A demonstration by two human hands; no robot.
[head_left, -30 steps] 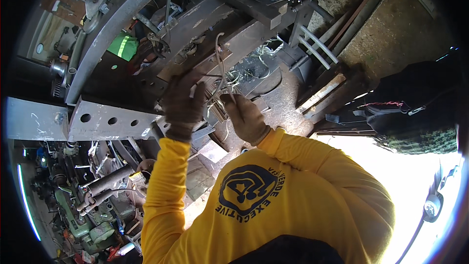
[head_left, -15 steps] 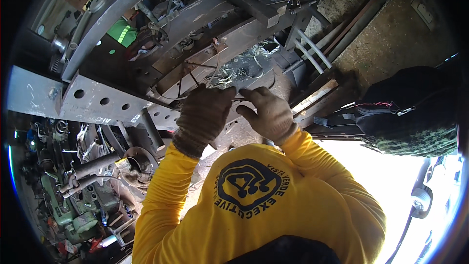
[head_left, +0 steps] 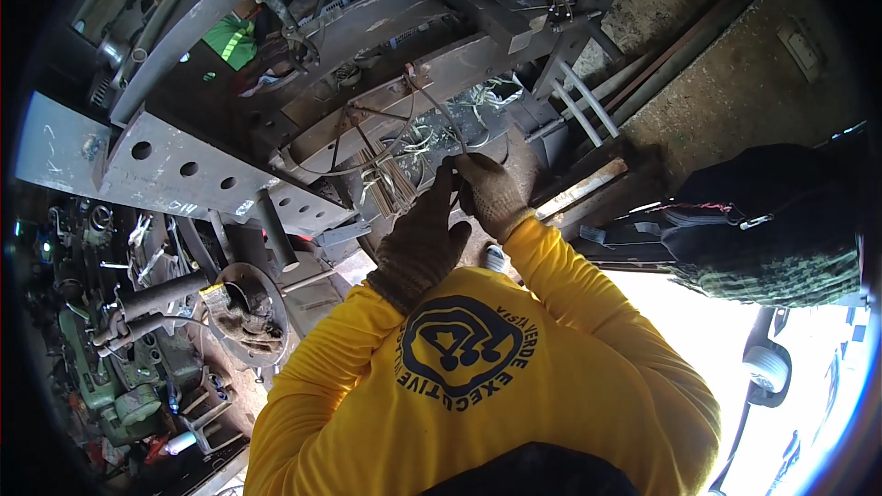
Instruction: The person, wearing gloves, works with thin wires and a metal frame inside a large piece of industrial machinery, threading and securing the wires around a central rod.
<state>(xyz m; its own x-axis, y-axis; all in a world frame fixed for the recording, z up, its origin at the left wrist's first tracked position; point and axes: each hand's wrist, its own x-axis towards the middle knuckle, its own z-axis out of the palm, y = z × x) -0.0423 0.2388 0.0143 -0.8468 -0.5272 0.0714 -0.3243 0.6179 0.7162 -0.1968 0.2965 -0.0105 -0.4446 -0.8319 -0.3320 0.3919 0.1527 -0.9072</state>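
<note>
Both my hands wear brown knit gloves and meet in front of my chest. A thin metal rod [head_left: 443, 111] runs down from a small bracket on the steel beam [head_left: 441, 75] to my right hand [head_left: 496, 195], whose fingers are closed around its near end. My left hand [head_left: 418, 241] lies alongside with fingers stretched and thumb apart, its fingertips touching the right hand's fingers. The rod's end is hidden between them. Beyond my left hand lies a bundle of thin rods [head_left: 393, 186]. A curved thin rod [head_left: 354, 168] arcs beside the bracket.
A steel plate with round holes [head_left: 188, 170] spans the left. Below it are a round flange [head_left: 243, 312] and a green machine [head_left: 133, 377]. Metal bars [head_left: 577, 96] stick out at the right, near a dark bag [head_left: 763, 211]. Bright ground lies at the lower right.
My left hand has moved down and nearer my chest, its fingers straightening. The right hand has shifted slightly, closing on the rod, which now slants down to it. The rod bundle has come into sight.
</note>
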